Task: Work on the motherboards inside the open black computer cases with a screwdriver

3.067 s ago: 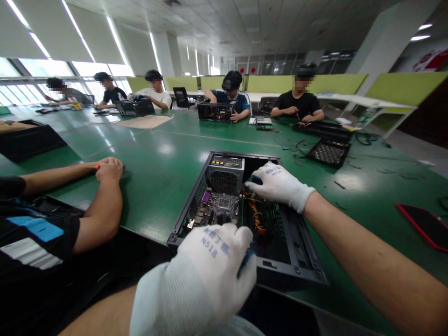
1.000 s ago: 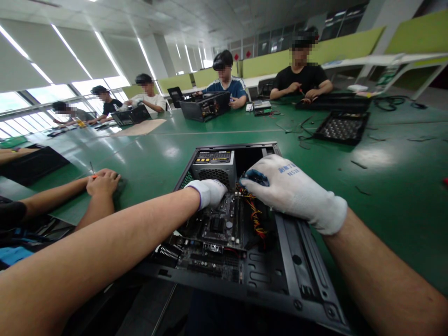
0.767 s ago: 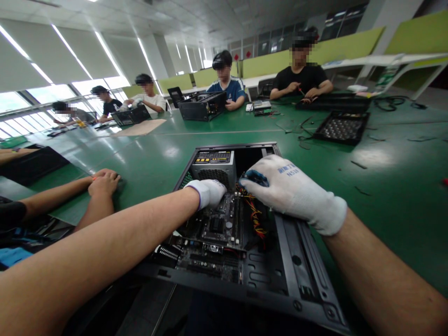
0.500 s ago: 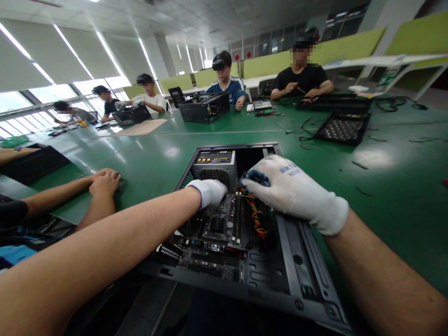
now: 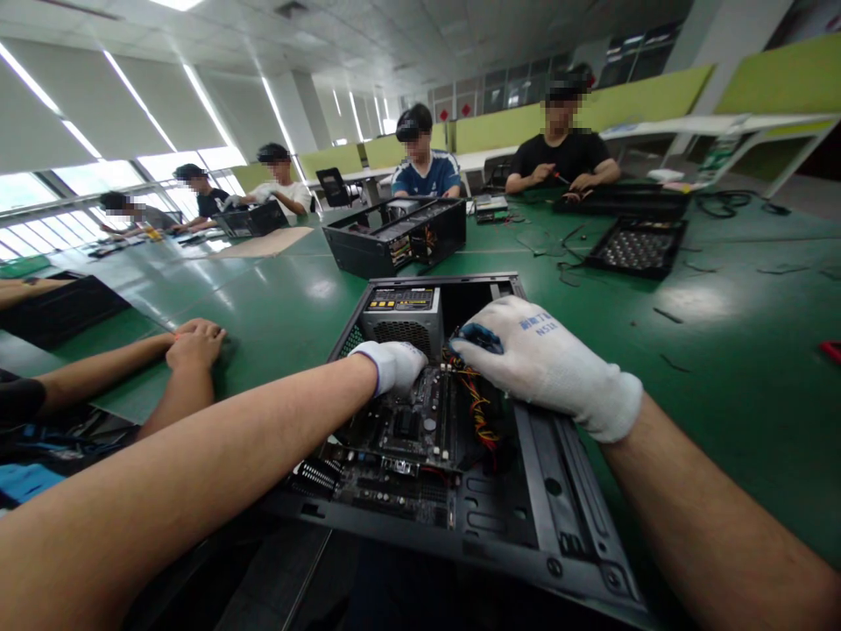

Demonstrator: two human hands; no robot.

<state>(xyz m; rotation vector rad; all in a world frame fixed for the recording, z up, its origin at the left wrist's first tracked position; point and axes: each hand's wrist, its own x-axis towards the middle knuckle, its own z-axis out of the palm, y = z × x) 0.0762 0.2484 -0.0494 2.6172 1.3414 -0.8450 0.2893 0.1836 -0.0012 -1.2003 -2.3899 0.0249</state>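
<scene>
Head view: the uncovered computer case lies on the green table, directly before the wearer. The gloved left hand reaches inside it, over the motherboard and just beside the power supply unit; its fingertips are hidden, so its grip cannot be told. The gloved right hand, apart from the left, curls above the red-and-yellow cables; whether it grasps anything is unclear.

A black metal computer case lies open side up on a green tabletop. Inside, a boxy grey metal power supply sits far left, beyond a dark rectangular motherboard; thin red-and-yellow wires run along the board's right.
</scene>
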